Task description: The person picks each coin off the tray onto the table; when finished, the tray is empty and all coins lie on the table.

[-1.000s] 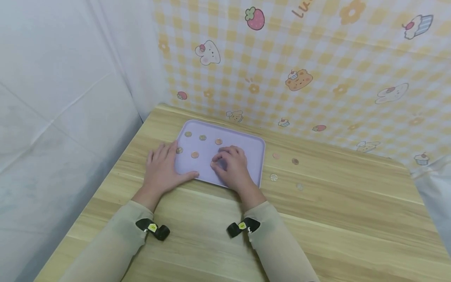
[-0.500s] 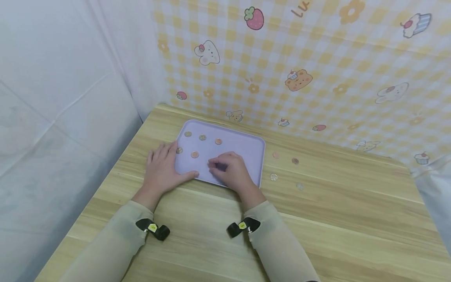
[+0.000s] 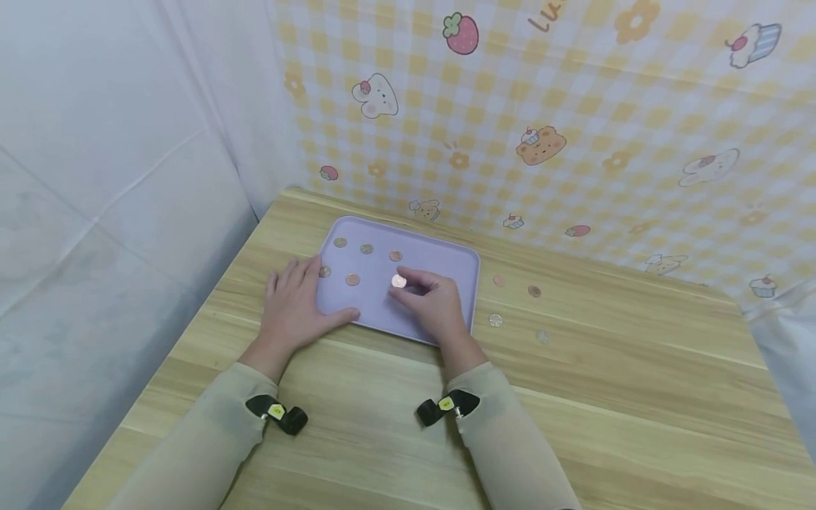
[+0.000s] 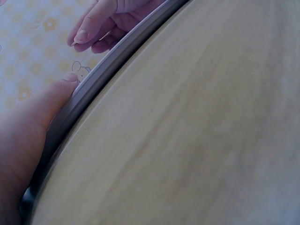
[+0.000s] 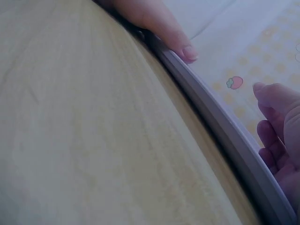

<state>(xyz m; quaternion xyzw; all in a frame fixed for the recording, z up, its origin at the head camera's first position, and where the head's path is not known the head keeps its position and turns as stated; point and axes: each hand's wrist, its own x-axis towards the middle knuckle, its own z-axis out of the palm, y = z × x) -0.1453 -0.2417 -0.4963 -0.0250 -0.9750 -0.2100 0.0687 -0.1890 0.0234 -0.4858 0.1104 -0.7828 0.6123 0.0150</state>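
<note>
Over the purple tray [image 3: 440, 258], my right hand [image 3: 436, 301] pinches a shiny coin [image 3: 398, 281] between thumb and fingertips, its face catching the light. In the right wrist view the right hand [image 5: 281, 126] shows at the right edge, fingers bent. My left hand [image 3: 293, 308] lies with spread, straight fingers at the tray's left side, its thumb on the near rim. The left wrist view shows that thumb [image 4: 35, 117] against the rim. Several coins lie in the tray's left half, among them a copper coin [image 3: 353, 280] and a duller coin [image 3: 341, 242].
Right of the tray, several more coins lie on the wooden table [image 3: 612, 397], including a silver coin [image 3: 495, 321] and a dark copper coin [image 3: 534, 291]. A yellow checked cloth [image 3: 574, 92] hangs behind the table, and a white sheet [image 3: 115, 212] on the left.
My right hand has shifted slightly right and turned, so the pinched coin's face now shows. The left hand and the coins lying in the tray and on the table have stayed put.
</note>
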